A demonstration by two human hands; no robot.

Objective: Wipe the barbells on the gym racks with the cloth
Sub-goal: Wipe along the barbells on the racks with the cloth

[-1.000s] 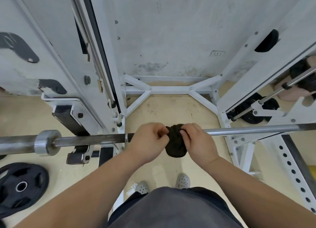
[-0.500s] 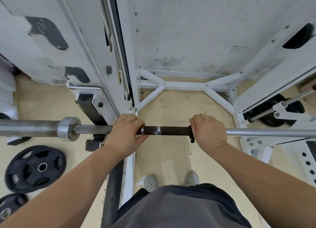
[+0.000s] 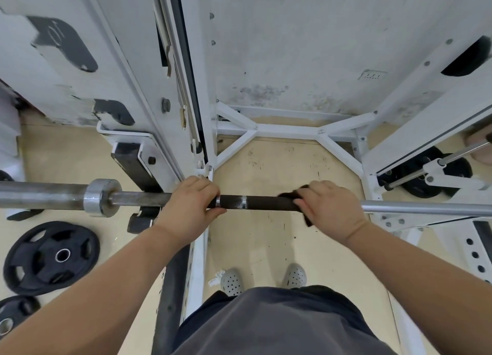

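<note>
the barbell lay level across the white rack, running from the left edge of the view to the right. the left hand was curled over the shaft just inboard of the collar, gripping bare steel. the right hand was wrapped round the shaft further right, its fingers closed on the dark cloth, which was bunched between palm and bar, one edge poking out above the fingers and a corner hanging below the hand. between the hands the knurled stretch looked dark; right of the right hand the shaft was bright and smooth. the step in hand seemed to be a wiping stroke along the shaft. to do it well, the cloth wanted to go all the way round the bar, so that the underside got cleaned as well as the top, with a grip firm enough to bite into the knurling yet loose enough to slide. the left hand's job was to stop the bar rolling on the rack, since a free bar would likely turn under a dragged cloth. strokes should overlap, and the loose corner was better tucked in lest it snag. the sleeve beyond the collar would need its own pass. black plates lay on the floor to the left.
</note>
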